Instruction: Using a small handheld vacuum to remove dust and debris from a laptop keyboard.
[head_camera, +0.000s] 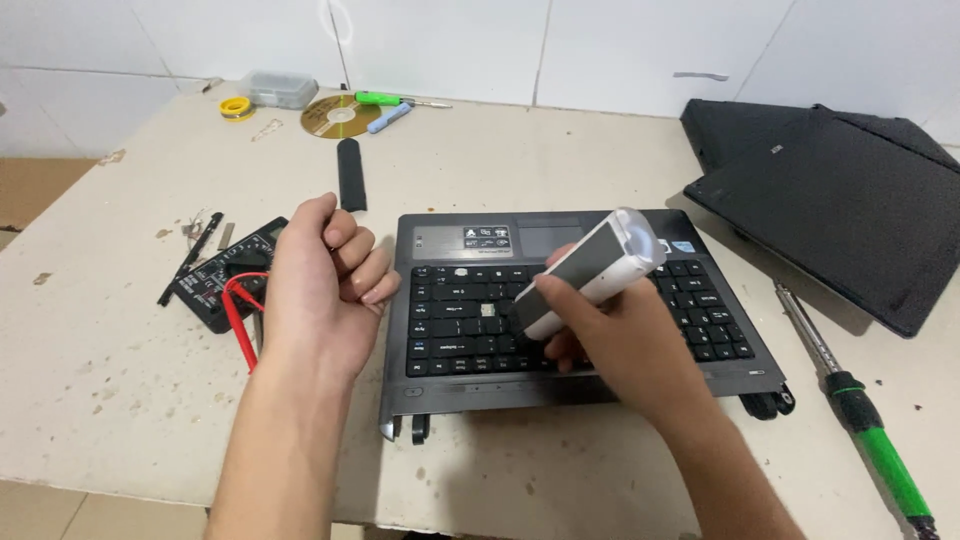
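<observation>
keyboard work is in hand: the right hand (620, 335) grips a grey-white handheld tool (590, 272), tip down on the laptop base (600, 385) on the counter (560, 170), seemingly beside a missing key. left hand (325, 270) hovers clenched, empty. next calls for steady tip placement.

I count one laptop base (580, 300), one multimeter (225, 275), one disc (340, 117), one tape roll (236, 107), two dark laptop panels (840, 190), one green-handled screwdriver (850, 390), one white handheld tool (595, 270).
</observation>
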